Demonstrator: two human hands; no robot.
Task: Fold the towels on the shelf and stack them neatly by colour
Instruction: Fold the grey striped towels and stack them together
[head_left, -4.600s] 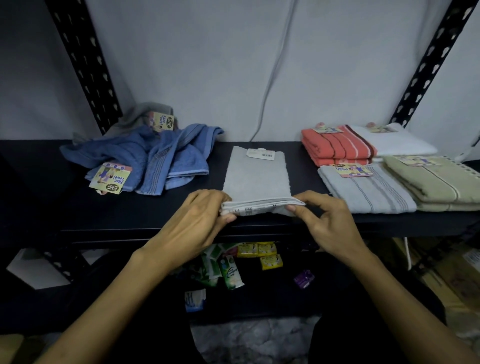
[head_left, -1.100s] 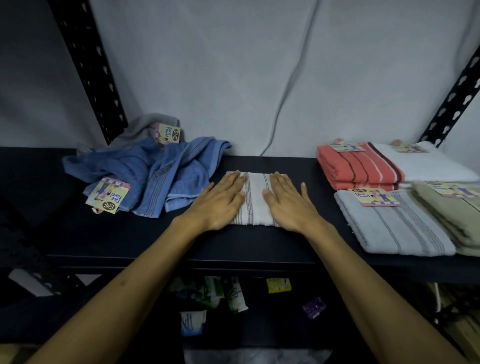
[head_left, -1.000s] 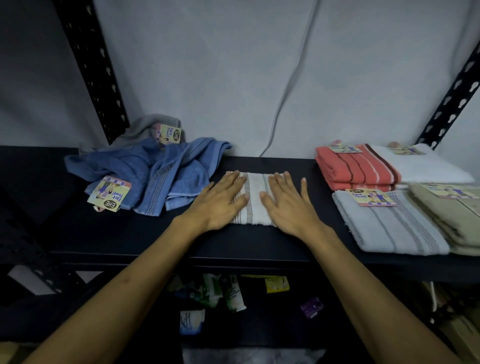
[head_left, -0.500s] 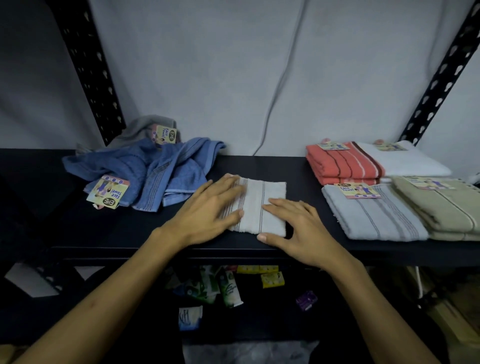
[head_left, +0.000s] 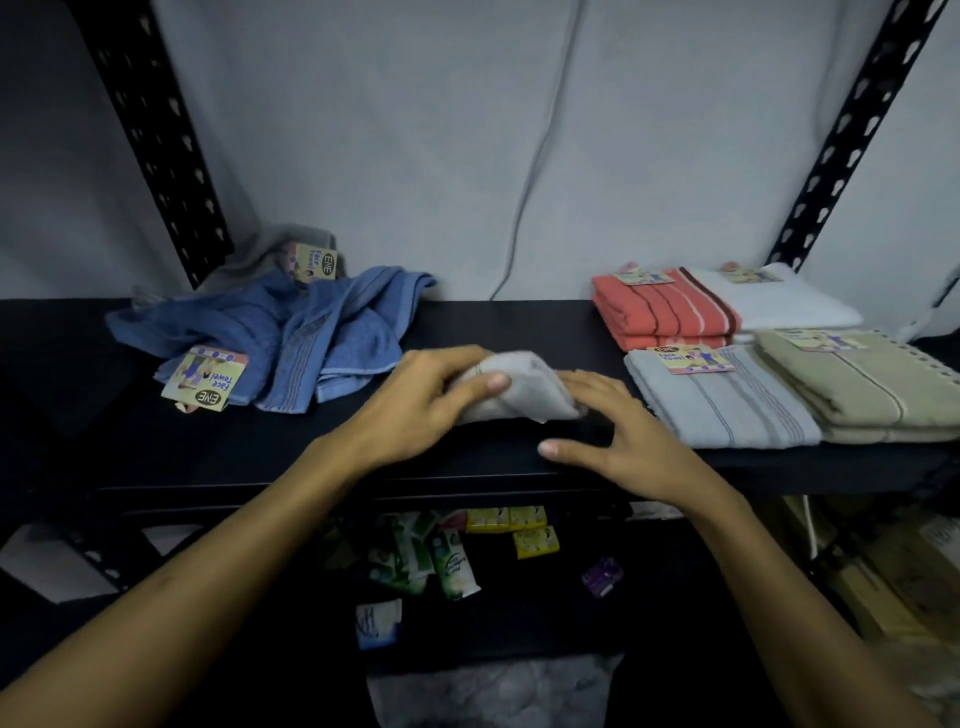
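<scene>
Dim grey wall with a hanging cable, behind black perforated shelf uprights.

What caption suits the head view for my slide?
Left hand grips a folded grey towel on the black shelf; right hand rests beside it.

Soft, matt terry cloth makes up the folded grey towel and blue towels; glossy paper tags; matt black shelf.

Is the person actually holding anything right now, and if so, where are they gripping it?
Yes: the left hand grips the folded grey towel by its left end. The right hand lies open at its right end, gripping nothing.
</scene>
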